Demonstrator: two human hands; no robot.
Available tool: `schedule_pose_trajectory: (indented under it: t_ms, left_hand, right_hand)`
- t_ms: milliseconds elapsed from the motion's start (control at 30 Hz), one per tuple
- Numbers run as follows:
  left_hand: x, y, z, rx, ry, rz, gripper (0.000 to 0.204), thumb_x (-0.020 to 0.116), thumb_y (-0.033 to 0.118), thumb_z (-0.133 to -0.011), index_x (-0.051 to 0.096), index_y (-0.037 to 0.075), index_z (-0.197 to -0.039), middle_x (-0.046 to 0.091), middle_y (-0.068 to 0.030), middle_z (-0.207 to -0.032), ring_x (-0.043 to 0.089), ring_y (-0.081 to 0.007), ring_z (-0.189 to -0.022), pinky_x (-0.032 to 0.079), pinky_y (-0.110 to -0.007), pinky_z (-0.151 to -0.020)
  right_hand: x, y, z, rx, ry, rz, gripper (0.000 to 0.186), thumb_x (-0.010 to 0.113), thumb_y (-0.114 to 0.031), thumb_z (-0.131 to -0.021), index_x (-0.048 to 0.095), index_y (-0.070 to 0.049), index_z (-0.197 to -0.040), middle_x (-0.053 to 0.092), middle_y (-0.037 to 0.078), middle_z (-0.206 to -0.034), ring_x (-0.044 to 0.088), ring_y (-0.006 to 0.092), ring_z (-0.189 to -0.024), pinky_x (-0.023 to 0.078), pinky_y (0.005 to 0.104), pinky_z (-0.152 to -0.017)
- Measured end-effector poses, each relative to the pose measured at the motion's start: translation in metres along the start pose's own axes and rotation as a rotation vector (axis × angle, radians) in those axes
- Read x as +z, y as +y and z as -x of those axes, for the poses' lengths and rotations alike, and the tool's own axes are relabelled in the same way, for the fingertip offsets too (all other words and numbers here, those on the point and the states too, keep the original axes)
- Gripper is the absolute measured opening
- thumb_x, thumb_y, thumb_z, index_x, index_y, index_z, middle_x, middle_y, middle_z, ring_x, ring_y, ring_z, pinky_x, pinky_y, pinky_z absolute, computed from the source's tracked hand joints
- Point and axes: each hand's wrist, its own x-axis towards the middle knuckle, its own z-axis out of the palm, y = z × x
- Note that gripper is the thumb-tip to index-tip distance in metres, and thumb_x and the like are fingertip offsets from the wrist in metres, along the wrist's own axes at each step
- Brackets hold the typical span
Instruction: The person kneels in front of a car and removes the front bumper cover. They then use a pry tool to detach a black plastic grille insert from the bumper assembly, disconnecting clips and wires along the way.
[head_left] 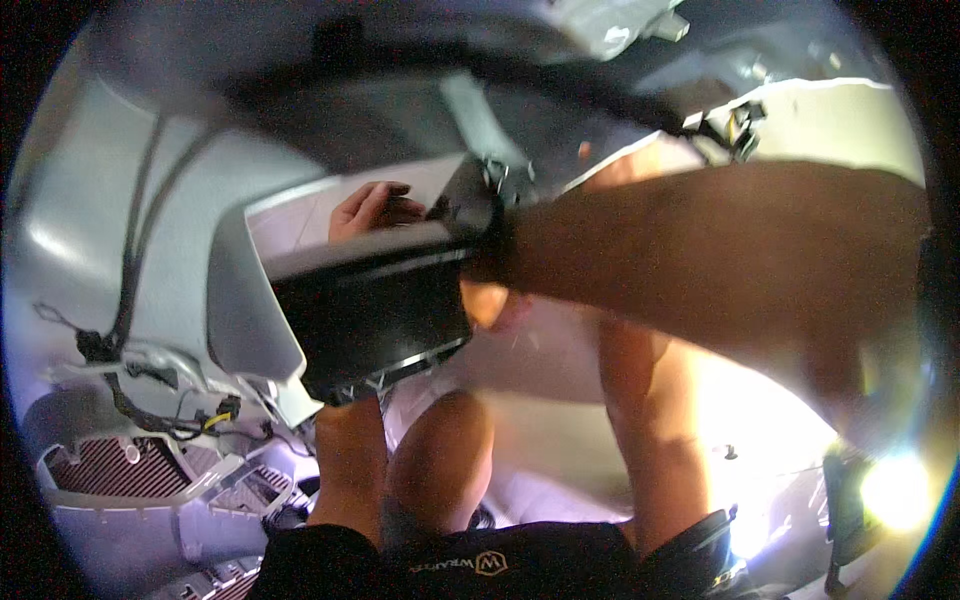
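Note:
A glossy black rectangular panel point(370, 320) sits beside a pale grey trim piece point(240, 300). Behind the panel's top edge my left hand point(375, 210) shows curled fingers at a dark part; what they grip is unclear. My left forearm runs up under the panel. My right forearm reaches upward on the right, and my right hand point(620, 165) is mostly hidden behind another person's blurred arm point(720, 250), which crosses from the right toward the panel. That person's fingers point(485, 300) show faintly by the panel's right end. Above, a dark bracket point(460, 185) meets a light strut.
Black cables with connectors point(100, 345) hang at the left, above grey slotted parts point(120, 465). More connectors point(735, 130) lie at the upper right along a cream panel point(840, 120). A bright lamp point(895, 490) shines at the lower right. My knee point(440, 450) shows below.

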Motion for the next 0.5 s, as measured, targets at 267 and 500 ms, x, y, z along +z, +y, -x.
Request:
schedule_pose_trajectory:
  t_ms: [267,500]
  left_hand:
    - [0.089,-0.072,0.220,0.142,0.536,-0.767,0.022,0.056,0.014,-0.100,0.061,-0.002,-0.115,0.064,-0.0210,-0.115,0.060,-0.0369,-0.113,0.045,-0.049,-0.103]
    - [0.151,-0.127,0.153,0.605,0.501,-0.770,0.041,0.054,0.003,-0.098,0.045,-0.008,-0.136,0.054,-0.0312,-0.133,0.051,-0.0427,-0.129,0.041,-0.049,-0.110]
  right_hand:
    - [0.011,-0.010,0.027,0.002,0.047,0.028,0.048,0.033,-0.035,-0.109,0.060,0.002,-0.120,0.062,0.023,-0.114,0.064,0.0367,-0.113,0.047,0.0469,-0.109]
    - [0.018,-0.008,0.035,0.008,0.076,0.040,0.047,0.033,-0.035,-0.109,0.060,0.002,-0.121,0.061,0.023,-0.115,0.063,0.0365,-0.114,0.047,0.0470,-0.109]
